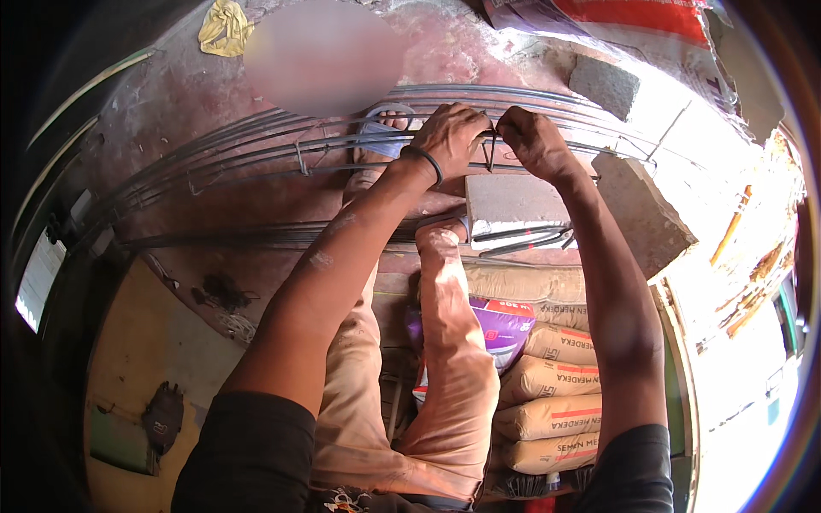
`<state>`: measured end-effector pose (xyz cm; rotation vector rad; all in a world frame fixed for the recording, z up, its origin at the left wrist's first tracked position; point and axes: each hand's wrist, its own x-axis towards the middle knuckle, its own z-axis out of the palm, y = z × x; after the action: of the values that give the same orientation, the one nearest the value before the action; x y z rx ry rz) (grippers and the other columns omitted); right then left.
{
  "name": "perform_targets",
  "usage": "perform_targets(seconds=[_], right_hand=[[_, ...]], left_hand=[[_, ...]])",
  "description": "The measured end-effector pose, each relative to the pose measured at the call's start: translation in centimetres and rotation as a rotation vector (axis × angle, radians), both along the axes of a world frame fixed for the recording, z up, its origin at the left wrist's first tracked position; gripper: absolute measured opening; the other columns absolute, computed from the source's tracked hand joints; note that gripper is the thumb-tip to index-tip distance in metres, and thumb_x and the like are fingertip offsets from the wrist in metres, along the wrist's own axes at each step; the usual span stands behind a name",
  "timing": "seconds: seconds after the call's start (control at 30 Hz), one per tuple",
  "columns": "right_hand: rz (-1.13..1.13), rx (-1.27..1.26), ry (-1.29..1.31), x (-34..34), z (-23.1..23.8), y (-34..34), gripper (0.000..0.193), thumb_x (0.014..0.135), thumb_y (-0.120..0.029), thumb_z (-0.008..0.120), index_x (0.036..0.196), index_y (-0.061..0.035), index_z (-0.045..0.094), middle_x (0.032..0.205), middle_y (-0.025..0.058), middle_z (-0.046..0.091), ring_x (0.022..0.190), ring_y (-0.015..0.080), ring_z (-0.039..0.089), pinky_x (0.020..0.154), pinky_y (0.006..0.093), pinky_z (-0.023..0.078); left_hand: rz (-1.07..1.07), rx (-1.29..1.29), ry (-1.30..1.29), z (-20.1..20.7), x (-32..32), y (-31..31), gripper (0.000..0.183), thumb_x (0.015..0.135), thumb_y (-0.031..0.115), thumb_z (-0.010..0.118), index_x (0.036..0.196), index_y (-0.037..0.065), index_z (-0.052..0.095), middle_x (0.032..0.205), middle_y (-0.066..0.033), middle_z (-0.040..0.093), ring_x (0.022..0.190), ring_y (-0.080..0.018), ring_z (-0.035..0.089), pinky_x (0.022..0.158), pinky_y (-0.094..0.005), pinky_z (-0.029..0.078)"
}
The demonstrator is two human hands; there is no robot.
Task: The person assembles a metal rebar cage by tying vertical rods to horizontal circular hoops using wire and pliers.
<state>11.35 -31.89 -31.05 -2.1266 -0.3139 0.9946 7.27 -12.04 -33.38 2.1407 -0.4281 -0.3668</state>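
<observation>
Long thin steel bars (248,154) run across the upper middle, joined by small bent stirrups into a cage. Both my hands meet at one dark stirrup (488,158). My left hand (453,135), a black band on its wrist, has its fingers closed round the upper part of that stirrup. Just right of it, my right hand (534,145) is closed in a pinch at the same corner; whatever sits between its fingertips is hidden. Below the hands a grey concrete block (513,198) lies under the bars, with a dark-handled tool (523,239) along its near side.
Paper cement sacks (547,415) are stacked below, beside a purple bag (505,325). A rough concrete chunk (640,209) and a smaller block (605,85) stand at the right. More bars (231,235) lie nearer me. A yellow cloth (225,28) is at the far left.
</observation>
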Motion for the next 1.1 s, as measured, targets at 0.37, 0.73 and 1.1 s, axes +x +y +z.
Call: perform_targets(seconds=[0.37,0.73,1.1], right_hand=[[0.042,0.032,-0.028,0.5,-0.1,-0.1,0.022,0.091,-0.020,0.054,0.094,0.0016,0.060,0.081,0.0180,0.065,0.075,0.0320,0.063,0.070,0.0400,0.048],[-0.267,-0.046,0.250,-0.8,1.0,0.7,0.024,0.092,-0.018,0.055,0.099,0.0040,0.062,0.077,0.0127,0.064,0.062,0.0209,0.064,0.053,0.0330,0.050],[-0.654,-0.283,-0.058,-8.1,4.3,5.5,0.026,0.095,-0.018,0.055,0.112,-0.0011,0.063,0.072,0.0092,0.064,0.061,0.0142,0.060,0.056,0.0290,0.048]], left_hand=[[-0.060,-0.366,1.160,-1.6,4.2,1.3,0.046,0.077,0.002,0.071,0.117,-0.004,0.049,0.101,-0.0205,0.067,0.092,-0.0204,0.065,0.082,-0.0318,0.052],[0.009,-0.154,-0.068,-0.1,-0.9,1.2,0.009,0.082,0.009,0.066,0.091,0.007,0.064,0.093,-0.0102,0.063,0.087,-0.0298,0.064,0.068,-0.0384,0.053],[0.183,-0.143,0.385,0.6,0.4,-1.2,0.012,0.083,0.018,0.067,0.084,0.006,0.066,0.085,-0.0087,0.063,0.081,-0.0301,0.063,0.071,-0.0385,0.049]])
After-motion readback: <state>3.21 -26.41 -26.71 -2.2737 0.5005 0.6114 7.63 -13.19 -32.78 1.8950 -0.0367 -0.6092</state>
